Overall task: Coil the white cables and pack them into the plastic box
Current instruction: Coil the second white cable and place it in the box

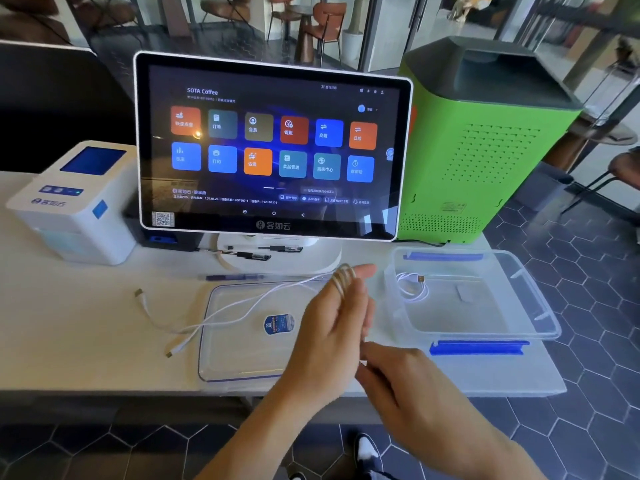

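— Where is the thin white cable right now?

— Part of it is wound in loops around the straight fingers of the left hand, which is raised over the counter. The rest trails off toward nine o'clock, crossing the clear plastic lid with the blue oval sticker, and its plug ends lie on the counter beyond the lid's left edge.

— And the right hand?

— It sits at five o'clock from the left one, fingers curled in near the left hand's heel. It is blurred, so whether it pinches the cable I cannot tell.

— Is anything packed yet?

— A second white cable, coiled, lies in the near-left corner of the clear plastic box with blue clip handles, at three o'clock from the left hand.

— What stands behind?

— At twelve o'clock, a white-framed touchscreen terminal on its stand, with black pens on the base and a blue pen just in front. At ten o'clock, a white receipt printer. At two o'clock, a green boxy machine with a dark top.
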